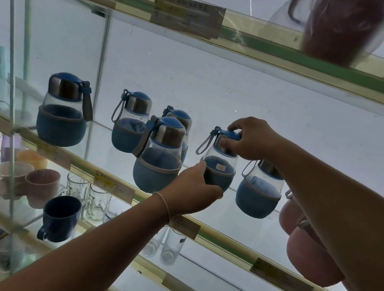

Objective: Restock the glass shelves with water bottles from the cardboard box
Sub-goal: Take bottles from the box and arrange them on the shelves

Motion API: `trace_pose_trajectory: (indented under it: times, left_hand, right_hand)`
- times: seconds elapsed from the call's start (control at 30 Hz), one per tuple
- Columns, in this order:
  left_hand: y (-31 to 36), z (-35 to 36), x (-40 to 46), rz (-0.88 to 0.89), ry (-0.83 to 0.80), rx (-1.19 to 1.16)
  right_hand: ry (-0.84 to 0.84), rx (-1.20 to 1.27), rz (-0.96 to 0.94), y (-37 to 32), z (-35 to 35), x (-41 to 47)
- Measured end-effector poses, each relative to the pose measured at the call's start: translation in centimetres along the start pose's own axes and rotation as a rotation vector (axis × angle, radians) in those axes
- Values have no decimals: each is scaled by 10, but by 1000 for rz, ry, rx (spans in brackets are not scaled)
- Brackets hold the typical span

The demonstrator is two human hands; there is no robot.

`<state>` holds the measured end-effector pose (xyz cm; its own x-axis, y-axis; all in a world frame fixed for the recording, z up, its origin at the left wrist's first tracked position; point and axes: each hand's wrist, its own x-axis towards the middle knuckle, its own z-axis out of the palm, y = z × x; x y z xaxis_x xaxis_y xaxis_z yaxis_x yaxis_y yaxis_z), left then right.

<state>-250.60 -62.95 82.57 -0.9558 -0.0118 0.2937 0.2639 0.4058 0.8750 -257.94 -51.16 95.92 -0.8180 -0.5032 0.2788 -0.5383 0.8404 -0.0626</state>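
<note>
Several blue water bottles with steel collars, blue caps and loop straps stand on the middle glass shelf. Both my hands are on one of them, a small blue bottle right of centre. My left hand cups its blue sleeve from below and the left. My right hand pinches its blue cap from above. Another blue bottle stands just to its right, partly behind my right forearm. A larger one stands to its left. The cardboard box is out of view.
Two pink bottles sit at the shelf's right end under my right arm. A reddish bottle in a clear wrap stands on the upper shelf. The lower shelf holds a blue mug, pink cups and glass mugs. Price labels line the shelf edges.
</note>
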Motion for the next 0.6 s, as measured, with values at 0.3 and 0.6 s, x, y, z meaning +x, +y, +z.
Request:
trace_pose_trajectory:
  times: [0.3,0.6]
  left_hand:
    - [-4,-1,-5,36,-43,-51]
    - [-3,0,-6,48,-68,-47]
  right_hand:
    - [-6,-42,10,1,-2,-3]
    - [1,-40,6,4,-2,-3]
